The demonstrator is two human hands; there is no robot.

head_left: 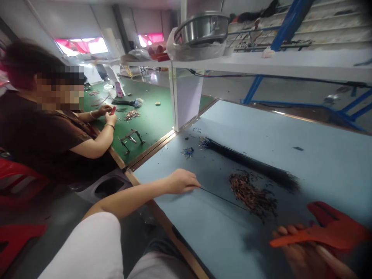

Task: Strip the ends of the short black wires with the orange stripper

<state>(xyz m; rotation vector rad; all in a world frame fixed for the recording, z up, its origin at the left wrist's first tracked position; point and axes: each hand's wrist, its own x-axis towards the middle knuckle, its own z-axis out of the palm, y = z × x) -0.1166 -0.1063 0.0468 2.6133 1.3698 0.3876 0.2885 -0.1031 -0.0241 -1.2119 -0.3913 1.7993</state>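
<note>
In the head view, the left fingers (191,182) pinch a wire (223,198), its free end near the scraps (251,192) on the desk (334,162); the right fingers (290,229) curl round a red tool (334,232). The wire is probably being readied; next calls for bringing it to the tool.

"What sort of place is this?"
"A workshop, most likely. Right of centre, a bundle of black wires (247,159) and a heap of small brown pieces (250,193) lie on a blue worktop (328,162)."
"Anything else?"
"Upper left, a co-worker (43,131) at a green worktop (158,120); upper right, tiered shelves (343,29)."
</note>
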